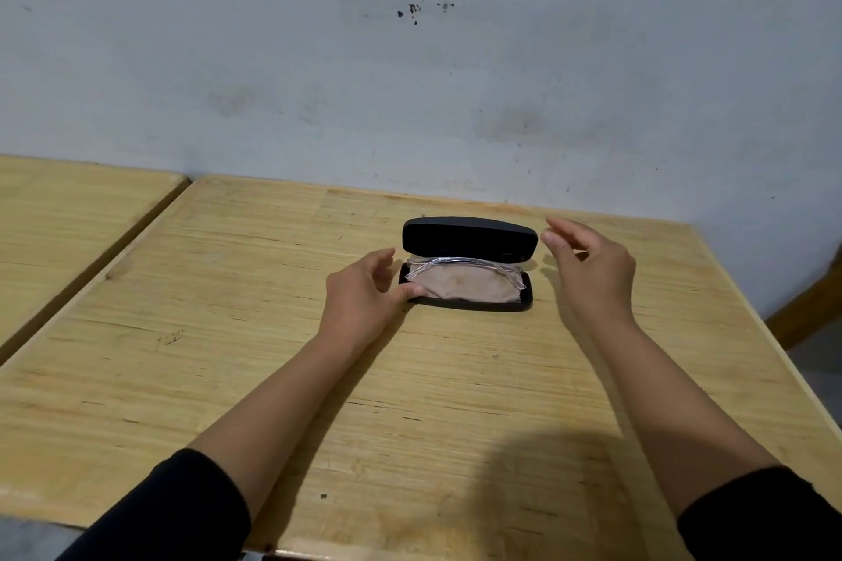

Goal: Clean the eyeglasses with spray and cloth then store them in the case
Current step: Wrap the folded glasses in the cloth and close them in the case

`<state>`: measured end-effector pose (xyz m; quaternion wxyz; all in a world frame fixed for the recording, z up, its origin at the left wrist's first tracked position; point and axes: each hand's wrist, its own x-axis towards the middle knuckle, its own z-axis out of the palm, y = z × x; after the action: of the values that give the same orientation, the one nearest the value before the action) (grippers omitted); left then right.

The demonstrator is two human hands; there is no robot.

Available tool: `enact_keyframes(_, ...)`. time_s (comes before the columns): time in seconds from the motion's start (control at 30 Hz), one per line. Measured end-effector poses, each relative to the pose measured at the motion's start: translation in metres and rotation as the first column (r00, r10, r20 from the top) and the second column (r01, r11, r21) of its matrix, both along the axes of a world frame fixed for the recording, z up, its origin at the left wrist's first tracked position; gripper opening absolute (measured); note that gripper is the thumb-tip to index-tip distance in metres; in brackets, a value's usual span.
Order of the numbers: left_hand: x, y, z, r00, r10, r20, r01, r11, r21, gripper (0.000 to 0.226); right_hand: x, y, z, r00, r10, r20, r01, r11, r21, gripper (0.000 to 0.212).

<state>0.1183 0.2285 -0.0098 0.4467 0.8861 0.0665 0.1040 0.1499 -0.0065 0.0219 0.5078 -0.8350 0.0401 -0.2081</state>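
While 1 case [469, 264] lies open | 1 glasses [464, 263] + 1 cloth [469, 286] inside | L hand [364, 294] thumb touching case, R hand [587, 269] fingers spread

My forearms are bare; black sleeves are pushed up near both elbows, and I wear nothing on my left hand [364, 292] or right hand [592, 269].

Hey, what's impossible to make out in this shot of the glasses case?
Head view only:
- Eyeglasses: the clear frame is faint, and the cloth hides whatever lies beneath it in the case.
- Left hand: its thumb covers the case's left end.
- No spray bottle is in frame.
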Motion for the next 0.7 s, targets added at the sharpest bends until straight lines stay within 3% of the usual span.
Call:
enact_keyframes(0.17, -0.001, 0.005, 0.0, 0.996, -0.09, -0.023, 0.088, 0.992, -0.096, 0.079, 0.007, 0.004, 0.006, 0.988, 0.14, -0.068, -0.144, 0.988, -0.051, 0.025)
enact_keyframes(0.37, -0.002, 0.005, -0.001, 0.995, -0.099, -0.017, 0.096, 0.988, -0.118, 0.069, 0.007, 0.002, 0.002, 0.988, 0.136, -0.07, -0.142, 0.986, -0.086, 0.022)
enact_keyframes(0.7, -0.004, 0.003, -0.001, 0.998, -0.065, -0.01, 0.064, 0.993, -0.101, 0.064, -0.018, -0.003, -0.022, 0.966, 0.209, 0.15, -0.183, 0.968, -0.17, 0.023)
